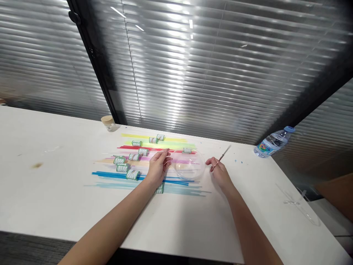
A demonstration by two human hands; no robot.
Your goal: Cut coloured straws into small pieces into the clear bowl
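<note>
My left hand (158, 167) rests on bundles of thin coloured sticks (154, 162) laid flat on the white table (55, 176); its fingers are curled against the rim of a clear plastic bowl (190, 165). The sticks lie in yellow, green, red, pink, tan and blue bands, tied by several green-and-white paper wraps (132, 174). To the right of the bowl my right hand (217, 171) pinches a thin metal tool (222, 157), perhaps small scissors or tweezers, pointing up and right; it is blurred.
A small jar with a tan lid (108, 123) stands at the table's back edge. A water bottle with a blue cap (273, 142) lies at the far right. A clear plastic piece (299, 204) sits near the right edge. Window blinds fill the background.
</note>
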